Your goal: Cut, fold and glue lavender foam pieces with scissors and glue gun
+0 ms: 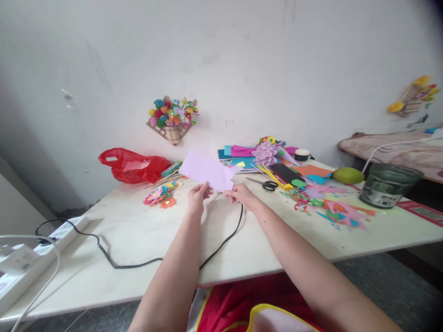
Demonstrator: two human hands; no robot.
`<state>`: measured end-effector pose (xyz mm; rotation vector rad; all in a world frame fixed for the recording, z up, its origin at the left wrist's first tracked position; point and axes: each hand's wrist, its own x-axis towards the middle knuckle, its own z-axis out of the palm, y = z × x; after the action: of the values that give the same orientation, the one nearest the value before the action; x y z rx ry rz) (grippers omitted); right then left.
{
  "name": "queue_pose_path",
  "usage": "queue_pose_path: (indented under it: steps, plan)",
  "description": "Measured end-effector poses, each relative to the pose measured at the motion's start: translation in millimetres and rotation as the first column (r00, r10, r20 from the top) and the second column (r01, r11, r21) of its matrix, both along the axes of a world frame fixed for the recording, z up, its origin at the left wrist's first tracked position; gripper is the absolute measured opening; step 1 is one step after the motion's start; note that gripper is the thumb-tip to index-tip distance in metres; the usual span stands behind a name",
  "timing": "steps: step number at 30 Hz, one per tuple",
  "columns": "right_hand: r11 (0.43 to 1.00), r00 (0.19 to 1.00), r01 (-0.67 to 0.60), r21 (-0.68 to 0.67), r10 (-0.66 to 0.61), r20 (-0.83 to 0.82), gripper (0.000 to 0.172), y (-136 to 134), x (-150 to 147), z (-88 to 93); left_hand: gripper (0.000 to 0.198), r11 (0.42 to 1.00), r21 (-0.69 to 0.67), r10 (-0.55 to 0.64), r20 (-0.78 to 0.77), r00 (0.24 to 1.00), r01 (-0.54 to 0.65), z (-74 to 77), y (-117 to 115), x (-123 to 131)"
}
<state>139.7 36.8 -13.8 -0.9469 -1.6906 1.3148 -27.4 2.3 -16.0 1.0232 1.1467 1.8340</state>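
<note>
1. pale wall (242, 55), behind a white table (131, 235).
2. lavender sheet (207, 168), one: held up over the table, right edge irregular.
3. left hand (198, 197): thumb and fingers pinching the sheet's lower edge.
4. right hand (240, 196): fingers gripping the sheet's lower right corner.
5. scissors (266, 184), black-handled: on the table, right of the sheet.
6. flowers (161, 195), multicoloured: clustered left of the left hand.
7. red plastic bag (134, 167): behind the flowers.
8. green jar (386, 186): toward the table's right end.

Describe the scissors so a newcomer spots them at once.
On the white table, find the right hand pinching the lilac sheet, then look right, slightly beyond that hand. The scissors lie there beside the yellow strips, set apart by their black finger loops.
</note>
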Motion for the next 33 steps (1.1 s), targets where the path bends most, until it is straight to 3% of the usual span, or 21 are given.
queue_pose_path:
  steps: [8, 12, 15, 19, 23, 27, 33]
  plan:
    - [0.985, 0.989, 0.031, 0.167, -0.054, 0.137, 0.027, 10.4, -0.6, -12.1, 0.032, 0.999, 0.005, -0.049, 0.054, 0.997, 0.049, 0.7, 0.2, 4.7]
    - [0.944, 0.956, 0.113, 0.31, -0.188, 0.224, 0.039, 10.1, 2.8, -2.9, 0.032, 1.0, 0.021, 0.007, 0.132, 0.991, -0.01, -0.4, 1.9, -0.6]
    - [0.864, 0.831, 0.259, 0.431, -0.427, 0.356, 0.042, 13.7, 12.0, 11.4, 0.031, 0.999, 0.028, 0.017, 0.19, 0.982, -0.023, -2.7, 3.3, -6.0]
    - [0.728, 0.533, 0.351, 0.589, -0.673, 0.513, 0.03, 27.6, 32.3, 25.2, 0.03, 0.999, 0.042, 0.002, 0.201, 0.98, -0.011, -5.5, 4.7, -9.4]
    - [0.725, 0.367, 0.335, 0.602, -0.689, 0.625, 0.028, 40.0, 54.9, 29.2, 0.03, 0.999, 0.036, -0.004, 0.209, 0.978, -0.004, -6.7, 6.0, -10.0]
    - [0.73, 0.271, 0.365, 0.577, -0.677, 0.685, 0.028, 43.6, 73.0, 27.4, 0.03, 0.999, 0.033, -0.004, 0.212, 0.977, -0.003, -8.3, 7.8, -11.0]
    - [0.726, 0.168, 0.301, 0.618, -0.679, 0.715, 0.029, 48.2, 86.6, 10.1, 0.029, 1.0, 0.022, 0.012, 0.199, 0.98, -0.017, -7.5, 7.0, -10.0]
